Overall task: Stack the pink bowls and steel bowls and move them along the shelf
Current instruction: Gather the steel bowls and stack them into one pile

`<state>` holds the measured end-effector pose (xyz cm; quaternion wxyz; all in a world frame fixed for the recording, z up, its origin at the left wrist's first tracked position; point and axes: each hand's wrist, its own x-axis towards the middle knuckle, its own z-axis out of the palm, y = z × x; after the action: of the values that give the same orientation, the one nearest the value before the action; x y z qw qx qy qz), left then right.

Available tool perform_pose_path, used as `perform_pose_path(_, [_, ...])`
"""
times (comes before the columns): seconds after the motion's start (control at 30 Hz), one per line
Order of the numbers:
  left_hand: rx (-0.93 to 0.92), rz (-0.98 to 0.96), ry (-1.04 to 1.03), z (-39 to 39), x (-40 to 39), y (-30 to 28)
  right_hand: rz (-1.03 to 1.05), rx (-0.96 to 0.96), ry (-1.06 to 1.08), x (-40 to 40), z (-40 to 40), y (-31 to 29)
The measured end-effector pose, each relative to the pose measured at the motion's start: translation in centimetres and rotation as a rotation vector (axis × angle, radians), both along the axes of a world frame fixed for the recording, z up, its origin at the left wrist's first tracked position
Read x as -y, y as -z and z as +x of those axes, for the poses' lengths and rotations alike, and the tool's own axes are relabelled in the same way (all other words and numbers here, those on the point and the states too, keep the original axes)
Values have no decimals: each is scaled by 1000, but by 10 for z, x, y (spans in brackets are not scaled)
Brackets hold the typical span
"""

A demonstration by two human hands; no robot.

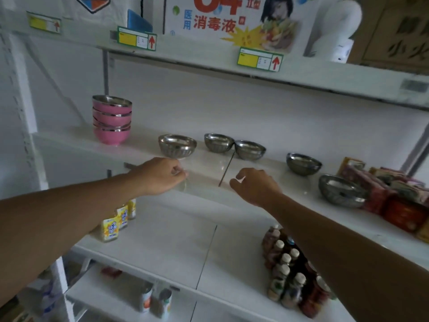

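Observation:
A stack of pink bowls (112, 119) with steel rims stands at the left end of the white shelf (209, 166). Several single steel bowls sit in a loose row to its right: one (177, 145) just behind my left hand, two touching ones (218, 142) (250, 149), one further right (303, 163), and a large one (342, 190) near the packets. My left hand (162, 176) hovers at the shelf's front edge with fingers curled, holding nothing I can see. My right hand (254, 185) hangs loosely curled over the shelf front, empty.
Red and orange snack packets (394, 196) crowd the shelf's right end. The shelf below holds yellow drink bottles (115, 225) at left and a cluster of capped bottles (290, 270) at right. Boxes and price tags (260, 59) line the shelf above.

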<state>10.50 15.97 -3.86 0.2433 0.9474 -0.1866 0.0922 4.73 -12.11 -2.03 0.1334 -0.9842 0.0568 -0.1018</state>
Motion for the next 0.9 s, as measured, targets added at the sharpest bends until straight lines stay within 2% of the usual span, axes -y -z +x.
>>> perform_pose_path(0.23, [-12,51,88,-4,45,-12,48,28,37,44,-12,-10])
perform_pose_path(0.37, [32,182,78,-2,56,-29,45,14,0,72,0,-14])
perform_pose_path(0.5, [9,184,54,9,59,-40,41,14,-38,92,19,-17])
perform_pose_path(0.73, [38,230,-134,26,44,-33,113,64,-231,68,66,-14])
perform_pose_path(0.9, [75,234,-284,40,22,-30,127,63,-277,45,95,-10])
